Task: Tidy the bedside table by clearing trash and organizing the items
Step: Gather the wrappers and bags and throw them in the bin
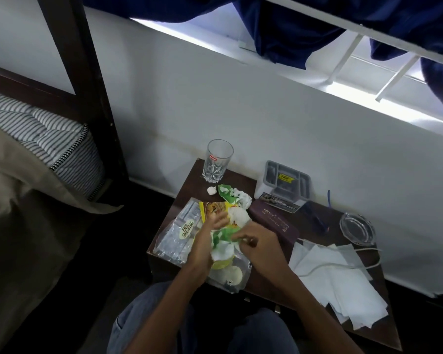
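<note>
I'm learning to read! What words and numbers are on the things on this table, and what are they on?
"MIX DRY FRUIT 500 g": label on the clear plastic bag.
"PRINCE": on the maroon case; smaller print unreadable.
Red sticker on the glass: too blurred.
Yellow tag in the grey organizer: too blurred.

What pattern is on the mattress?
Grey and white stripes; the mattress shows best in the head view.

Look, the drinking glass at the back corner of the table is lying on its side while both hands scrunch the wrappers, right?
Not quite. In the head view the drinking glass stands upright at the back corner of the table, not on its side. The left hand and right hand do scrunch the wrappers.
</note>
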